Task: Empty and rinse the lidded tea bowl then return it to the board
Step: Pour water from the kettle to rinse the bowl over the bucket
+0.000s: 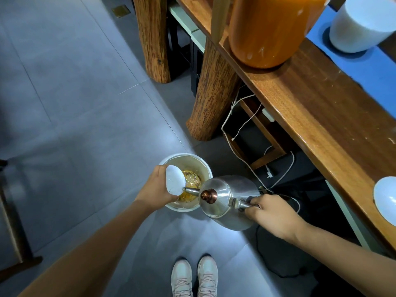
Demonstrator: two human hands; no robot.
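Observation:
My left hand [157,186] grips the white tea bowl [174,180], tilted on its side over a pale waste bucket [203,166] on the floor. The bucket holds yellowish liquid and wet tea leaves [191,179]. My right hand [271,215] holds the handle of a steel kettle [225,198] with a copper lid knob. The kettle's thin spout points into the tea bowl's mouth. I cannot tell whether water is flowing. No lid is visible on the bowl.
A long wooden table [310,108] runs along the right, with log legs [212,99]. On it stand an orange jar [267,28], a white pot [362,22] on a blue mat, and a white dish [385,198]. Cables [242,125] hang under it. My shoes [195,275] stand below.

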